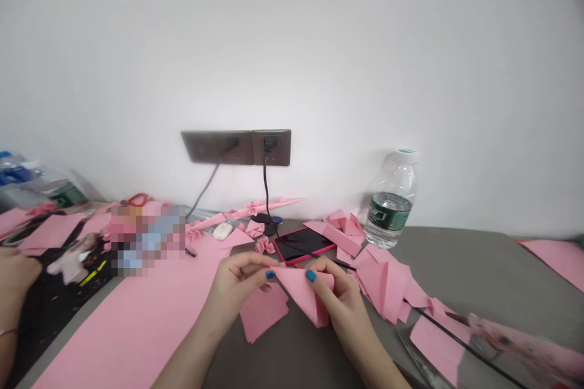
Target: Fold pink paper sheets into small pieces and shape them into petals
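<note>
A folded piece of pink paper (pixel 305 293) is held up between both my hands over the grey table. My left hand (pixel 244 282) pinches its upper left corner between thumb and fingers. The thumb of my right hand (pixel 333 292) presses on its right side, with the fingers behind it. The paper tapers downward to a blunt end. Below my left hand lies a stack of pink paper squares (pixel 264 313). Just beyond the hands rests a phone (pixel 303 244) in a red-pink case, with a dark cable across it.
Folded pink pieces (pixel 385 282) lie right of my hands, near a water bottle (pixel 391 200). A large pink sheet (pixel 137 310) covers the left. Small paper flowers (pixel 264 245), a white earbud case (pixel 222 230) and a wall socket (pixel 271 147) are beyond. Another person's hand (pixel 16 276) shows far left.
</note>
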`<state>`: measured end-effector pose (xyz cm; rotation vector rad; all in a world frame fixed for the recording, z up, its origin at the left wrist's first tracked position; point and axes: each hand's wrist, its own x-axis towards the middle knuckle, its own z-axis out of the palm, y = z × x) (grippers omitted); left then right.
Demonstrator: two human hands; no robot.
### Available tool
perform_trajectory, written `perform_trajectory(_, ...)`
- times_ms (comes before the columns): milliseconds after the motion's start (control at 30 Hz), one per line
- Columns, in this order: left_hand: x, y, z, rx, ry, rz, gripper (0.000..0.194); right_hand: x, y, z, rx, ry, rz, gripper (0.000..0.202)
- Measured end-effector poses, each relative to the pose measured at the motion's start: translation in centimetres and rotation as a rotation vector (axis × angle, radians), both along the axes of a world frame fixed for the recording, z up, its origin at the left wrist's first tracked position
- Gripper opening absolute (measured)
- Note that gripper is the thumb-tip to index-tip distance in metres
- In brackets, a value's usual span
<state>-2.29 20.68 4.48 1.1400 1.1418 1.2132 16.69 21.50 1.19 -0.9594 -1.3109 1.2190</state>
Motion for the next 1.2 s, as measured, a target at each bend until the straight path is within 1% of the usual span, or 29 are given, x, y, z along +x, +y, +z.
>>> perform_trajectory(133, 0.2, -0.1, 0.4, -0.02, 0.003, 0.03, 0.018, 0.0, -0.1, -0.1, 0.007, 0.015, 0.006, 0.027)
perform_trajectory(233, 0.3, -0.1, 0.5, -0.029, 0.011, 0.058, 0.018, -0.1, -0.2, 0.0, 0.044, 0.001, -0.02, 0.027)
perform_trajectory(400, 0.3, -0.1, 0.5, -0.038, 0.011, 0.108, 0.021, -0.2, -0.5, 0.2, 0.125, -0.027, -0.064, 0.024)
perform_trajectory(533, 0.3, -0.2, 0.2, -0.046, 0.004, 0.153, 0.025, -0.3, -0.6, 0.1, 0.162, -0.037, -0.079, 0.021)
perform_trajectory(600, 0.4, -0.3, 0.1, -0.065, -0.018, 0.141, 0.027, -0.2, -0.6, 0.0, 0.169, -0.033, -0.098, 0.019)
perform_trajectory(733, 0.9, -0.4, 0.2, -0.126, -0.003, 0.044, 0.03, -0.2, -0.6, 0.0, 0.173, -0.018, -0.112, 0.019)
perform_trajectory(900, 1.3, -0.4, 0.5, -0.115, 0.021, 0.084, 0.028, -0.2, -0.5, 0.2, 0.154, -0.007, -0.078, 0.02)
perform_trajectory(1200, 1.0, -0.5, -0.4, -0.151, -0.103, 0.088, 0.024, -0.2, -0.6, 0.1, 0.146, -0.004, -0.077, 0.02)
